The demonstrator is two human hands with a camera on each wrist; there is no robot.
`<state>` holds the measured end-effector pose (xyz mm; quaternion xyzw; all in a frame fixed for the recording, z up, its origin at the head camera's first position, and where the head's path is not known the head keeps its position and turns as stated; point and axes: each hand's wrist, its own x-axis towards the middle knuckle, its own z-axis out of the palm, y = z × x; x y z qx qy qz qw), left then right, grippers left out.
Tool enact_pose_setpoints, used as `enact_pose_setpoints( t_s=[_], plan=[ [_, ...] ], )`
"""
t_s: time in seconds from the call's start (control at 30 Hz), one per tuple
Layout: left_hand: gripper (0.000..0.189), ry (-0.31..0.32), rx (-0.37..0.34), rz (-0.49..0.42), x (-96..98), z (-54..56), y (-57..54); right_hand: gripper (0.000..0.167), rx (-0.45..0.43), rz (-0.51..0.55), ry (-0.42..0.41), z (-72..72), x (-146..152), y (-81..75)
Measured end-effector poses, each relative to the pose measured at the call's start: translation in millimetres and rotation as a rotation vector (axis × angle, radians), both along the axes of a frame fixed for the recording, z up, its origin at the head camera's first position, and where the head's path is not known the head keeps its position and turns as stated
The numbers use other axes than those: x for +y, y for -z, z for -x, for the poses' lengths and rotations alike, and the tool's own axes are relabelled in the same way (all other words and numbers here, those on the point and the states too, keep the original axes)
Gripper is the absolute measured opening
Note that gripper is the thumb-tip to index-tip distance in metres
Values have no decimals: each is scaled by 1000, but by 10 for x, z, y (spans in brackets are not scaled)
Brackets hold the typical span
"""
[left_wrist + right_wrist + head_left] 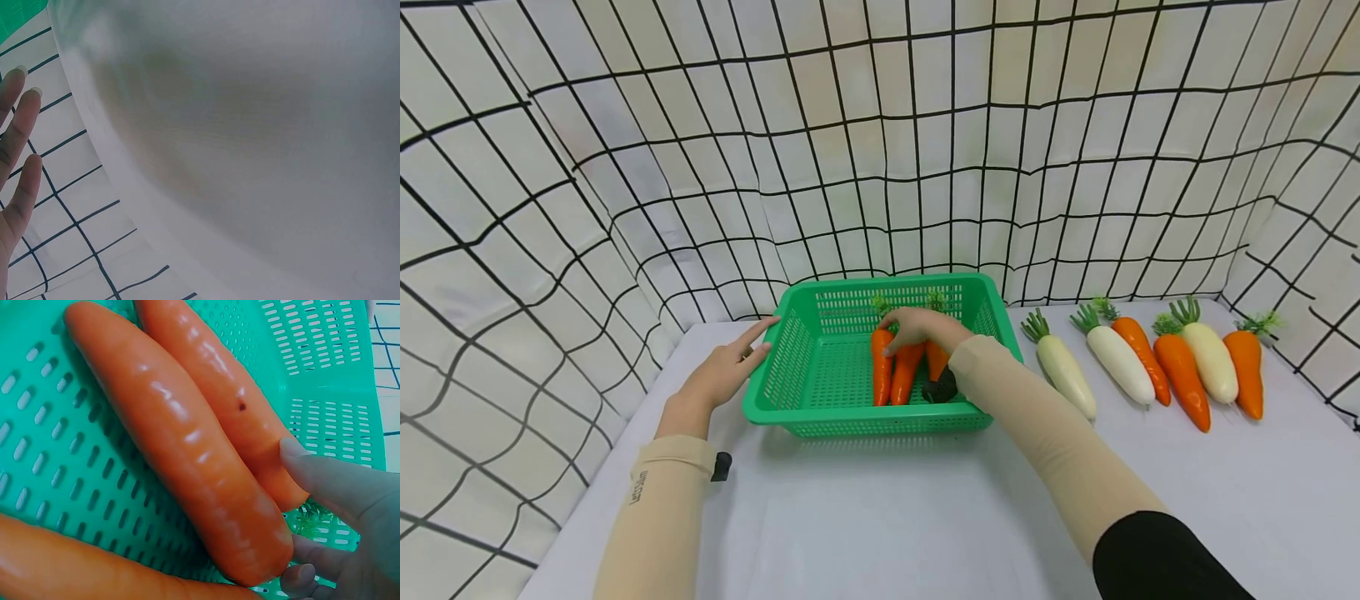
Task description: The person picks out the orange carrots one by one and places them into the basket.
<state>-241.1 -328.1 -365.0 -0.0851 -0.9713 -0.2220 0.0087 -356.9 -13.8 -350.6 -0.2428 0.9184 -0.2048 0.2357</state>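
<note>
Three orange carrots lie side by side in a green basket [835, 421]: a left carrot [882, 375], a middle carrot [907, 375] and a right carrot partly hidden by my right hand [921, 325]. That hand reaches over their leafy ends. In the right wrist view, its thumb [319, 472] touches the left carrot [206, 369], while the fingertips are against the thick end of the middle carrot [181, 444]. Neither carrot is visibly pinched. At the basket's left rim is my left hand [722, 375], its fingers extended; the left wrist view shows them spread.
Right of the basket, two white radishes [1063, 375] [1120, 362], a cream radish [1210, 362] and three carrots [1246, 375] [1182, 379] [1142, 358] lie in a row on the white table [880, 517]. Black netting [880, 167] over white sheeting rises behind and at both sides.
</note>
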Motion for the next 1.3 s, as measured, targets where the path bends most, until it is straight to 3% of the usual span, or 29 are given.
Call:
enact_pose_setpoints(
  t_s=[0.37,0.8,0.97,1.3],
  plan=[
    [62,-4,0,4,8,-7,-11,55,-12,49,-9,-11,65,-52],
    [62,-2,-5,5,4,-14,-14,45,-116,422,-10,-148,401,-369],
    [63,-6,-13,7,-10,-8,-3,41,-75,494,-21,-252,572,-497],
    [63,3,-8,6,-6,-6,-21,35,165,544,36,-502,1115,-658]
  ],
)
